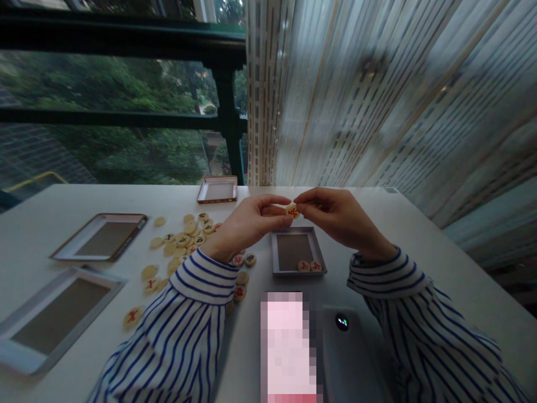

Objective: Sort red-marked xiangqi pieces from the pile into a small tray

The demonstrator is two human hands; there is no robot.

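Between my two hands a round xiangqi piece (292, 211) with a red character is held up, its face toward me. The fingers of my left hand (255, 219) pinch it from the left. From the right, the thumb and fingertips of my right hand (331, 211) close on its other edge. Below them lies a small grey box (275, 252), with two red-marked pieces (309, 266) side by side in its near right corner. A scattered heap of xiangqi pieces (191, 228), some red, some black, some blank side up, spreads left of and partly behind my left forearm.
At the left lie a brown-edged box lid (142, 224) and a large grey tray (37, 358). A small brown-rimmed box (203, 198) stands at the far edge. Nearest me are a blurred-out phone (287, 341) and a grey device (350, 358) with a lit display.
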